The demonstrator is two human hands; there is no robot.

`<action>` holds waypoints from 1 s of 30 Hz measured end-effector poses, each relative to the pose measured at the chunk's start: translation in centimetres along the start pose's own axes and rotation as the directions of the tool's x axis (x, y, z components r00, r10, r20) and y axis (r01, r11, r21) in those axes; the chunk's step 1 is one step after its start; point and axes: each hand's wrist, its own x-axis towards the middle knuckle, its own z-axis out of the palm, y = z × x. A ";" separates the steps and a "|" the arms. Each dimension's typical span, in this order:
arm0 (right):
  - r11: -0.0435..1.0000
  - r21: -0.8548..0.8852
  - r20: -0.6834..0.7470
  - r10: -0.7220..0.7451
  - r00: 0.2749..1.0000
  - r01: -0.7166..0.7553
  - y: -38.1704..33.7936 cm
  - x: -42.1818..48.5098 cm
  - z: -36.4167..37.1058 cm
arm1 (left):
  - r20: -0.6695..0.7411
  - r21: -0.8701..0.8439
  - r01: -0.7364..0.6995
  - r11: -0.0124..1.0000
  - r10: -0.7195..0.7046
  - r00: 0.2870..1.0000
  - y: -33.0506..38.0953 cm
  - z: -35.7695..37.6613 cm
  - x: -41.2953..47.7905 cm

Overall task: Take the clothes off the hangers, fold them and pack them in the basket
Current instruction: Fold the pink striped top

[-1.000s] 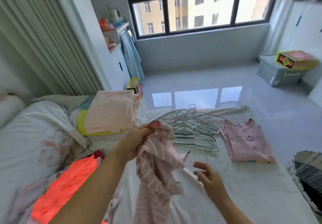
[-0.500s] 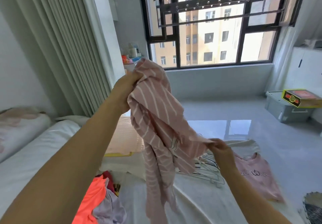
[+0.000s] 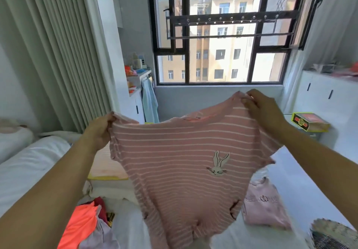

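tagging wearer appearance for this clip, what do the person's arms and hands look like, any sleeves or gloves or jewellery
Both forearms are bare as far as the frame shows: no sleeves in view. The left hand and right hand wear no gloves, and no rings, watch or bracelet show.

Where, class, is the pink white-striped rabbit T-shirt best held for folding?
At its two shoulder corners, from above, as the left hand and right hand grip the pink white-striped rabbit T-shirt now: it hangs spread open and flat, so its hem can be lowered onto the white bed.
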 end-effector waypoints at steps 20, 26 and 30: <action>0.920 -0.389 0.545 0.275 0.793 -0.052 -2.0 3.5 -8.3 | 0.232 0.315 -0.205 0.927 0.134 0.963 6.4 -1.2 0.4; 0.938 -0.065 0.265 0.344 0.901 -0.340 1.6 3.3 -6.1 | -0.003 0.321 -0.146 0.936 0.155 0.988 4.0 -0.9 3.3; 0.948 0.006 0.055 0.319 0.946 -0.320 2.9 3.7 -3.3 | -0.079 0.307 -0.149 0.940 0.182 0.980 2.8 1.9 4.3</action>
